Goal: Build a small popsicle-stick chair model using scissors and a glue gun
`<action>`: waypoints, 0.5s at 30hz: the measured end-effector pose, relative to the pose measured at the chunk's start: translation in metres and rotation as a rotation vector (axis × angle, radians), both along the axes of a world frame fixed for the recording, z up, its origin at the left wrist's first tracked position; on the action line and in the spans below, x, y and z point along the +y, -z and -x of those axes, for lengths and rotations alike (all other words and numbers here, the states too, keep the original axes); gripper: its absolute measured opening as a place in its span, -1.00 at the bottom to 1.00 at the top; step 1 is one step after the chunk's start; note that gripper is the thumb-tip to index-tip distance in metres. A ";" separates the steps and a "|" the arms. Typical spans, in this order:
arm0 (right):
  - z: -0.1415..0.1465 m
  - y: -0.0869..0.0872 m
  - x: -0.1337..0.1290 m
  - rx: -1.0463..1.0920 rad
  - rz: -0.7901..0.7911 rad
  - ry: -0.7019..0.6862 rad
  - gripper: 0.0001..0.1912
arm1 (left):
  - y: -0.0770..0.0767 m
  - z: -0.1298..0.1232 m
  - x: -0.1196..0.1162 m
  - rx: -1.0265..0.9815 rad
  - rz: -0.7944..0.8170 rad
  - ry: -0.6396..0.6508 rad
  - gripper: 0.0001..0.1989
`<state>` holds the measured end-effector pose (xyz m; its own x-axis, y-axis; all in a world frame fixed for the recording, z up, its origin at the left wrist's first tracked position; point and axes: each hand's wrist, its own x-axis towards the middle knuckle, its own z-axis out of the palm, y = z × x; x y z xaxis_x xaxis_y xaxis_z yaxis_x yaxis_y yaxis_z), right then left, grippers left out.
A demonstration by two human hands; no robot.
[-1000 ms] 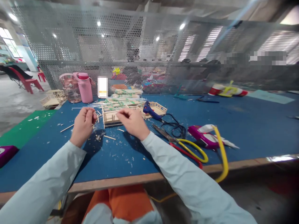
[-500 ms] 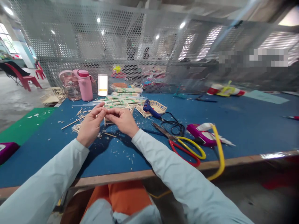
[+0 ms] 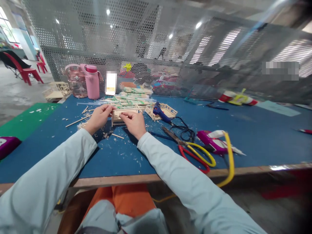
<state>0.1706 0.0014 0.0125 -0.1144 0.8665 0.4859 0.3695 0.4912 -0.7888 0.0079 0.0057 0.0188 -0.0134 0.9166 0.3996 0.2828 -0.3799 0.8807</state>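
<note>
Head view, bare hands (image 3: 134,123) at pale wooden stick tray (image 3: 117,121), crumb-flecked blue tabletop (image 3: 109,167)

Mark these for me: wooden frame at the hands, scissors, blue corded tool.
Wooden frame (image 3: 117,115): head view, left part of its pale body.
Scissors (image 3: 182,142): head view, near the pivot.
Blue corded tool (image 3: 160,112): head view, middle of its blue body.
</note>
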 end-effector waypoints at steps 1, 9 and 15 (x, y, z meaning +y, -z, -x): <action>-0.001 0.000 -0.001 -0.010 0.004 0.007 -0.80 | 0.002 0.000 -0.001 -0.004 -0.015 0.013 -0.65; 0.000 0.000 -0.005 -0.075 -0.040 0.072 -0.80 | 0.003 -0.008 -0.009 0.037 -0.062 -0.041 -0.68; 0.002 0.002 -0.003 -0.112 -0.045 0.080 -0.80 | 0.003 -0.007 -0.009 0.116 -0.080 -0.061 -0.70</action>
